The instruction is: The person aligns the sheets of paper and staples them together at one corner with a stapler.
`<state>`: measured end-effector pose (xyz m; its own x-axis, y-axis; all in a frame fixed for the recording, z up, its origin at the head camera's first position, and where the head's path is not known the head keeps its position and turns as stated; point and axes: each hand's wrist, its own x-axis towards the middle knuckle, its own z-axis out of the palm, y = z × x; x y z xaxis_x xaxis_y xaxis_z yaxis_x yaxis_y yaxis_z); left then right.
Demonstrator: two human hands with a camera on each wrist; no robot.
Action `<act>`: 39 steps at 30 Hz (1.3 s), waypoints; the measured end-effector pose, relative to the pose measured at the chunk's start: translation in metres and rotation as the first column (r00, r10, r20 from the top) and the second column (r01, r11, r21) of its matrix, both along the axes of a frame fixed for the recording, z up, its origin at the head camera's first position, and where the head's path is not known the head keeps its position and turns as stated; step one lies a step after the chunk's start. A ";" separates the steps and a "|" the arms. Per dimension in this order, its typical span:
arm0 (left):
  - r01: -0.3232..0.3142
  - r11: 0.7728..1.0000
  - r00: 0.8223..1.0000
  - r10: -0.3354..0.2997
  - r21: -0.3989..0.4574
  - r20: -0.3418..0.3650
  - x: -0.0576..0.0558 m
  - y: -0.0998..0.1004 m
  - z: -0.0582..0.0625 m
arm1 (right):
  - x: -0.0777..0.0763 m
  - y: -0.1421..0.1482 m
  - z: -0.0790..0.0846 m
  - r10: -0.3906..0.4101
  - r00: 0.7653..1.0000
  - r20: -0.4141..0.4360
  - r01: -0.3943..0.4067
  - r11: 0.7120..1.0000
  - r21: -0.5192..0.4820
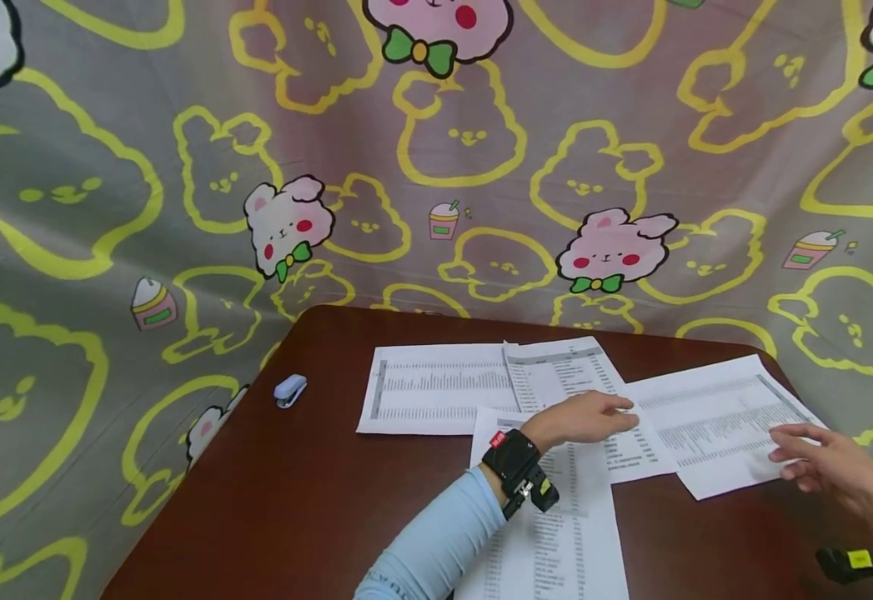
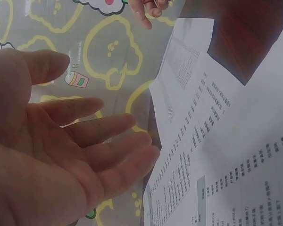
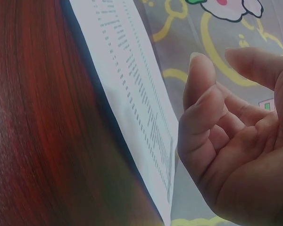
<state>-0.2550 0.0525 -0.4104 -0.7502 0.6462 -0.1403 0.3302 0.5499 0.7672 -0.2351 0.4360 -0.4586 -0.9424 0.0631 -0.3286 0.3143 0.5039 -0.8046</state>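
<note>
Several printed sheets lie overlapping on the brown table. Over them reaches my left hand (image 1: 586, 417), its fingers loosely extended and nothing in its grasp. Beneath it are the tilted middle sheet (image 1: 556, 379) and the front sheet (image 1: 556, 542), which the forearm partly covers. My right hand (image 1: 830, 471) hovers beside the lower edge of the right sheet (image 1: 729, 425). In the right wrist view, the right hand (image 3: 236, 136) has loosely bent fingers, with a gap between thumb and forefinger and nothing held. The left wrist view shows the left palm (image 2: 61, 160) above the pages.
A small pale stapler (image 1: 289, 390) sits near the table's left edge. Another printed sheet (image 1: 436, 387) lies at the back left, partly under the middle one. Behind the brown table (image 1: 271, 500) hangs a patterned cloth (image 1: 474, 208), close to its back edge.
</note>
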 end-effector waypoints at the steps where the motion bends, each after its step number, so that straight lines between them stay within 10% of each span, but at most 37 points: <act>1: 0.003 1.000 1.000 -0.003 -0.004 0.002 -0.001 0.002 -0.001 | 0.000 0.002 -0.001 -0.004 1.000 0.003 0.004 1.000 0.001; 39: -0.167 0.986 0.981 0.167 0.008 -0.100 -0.067 0.046 -0.028 | -0.001 0.036 -0.014 -0.023 0.997 0.067 0.011 0.985 0.170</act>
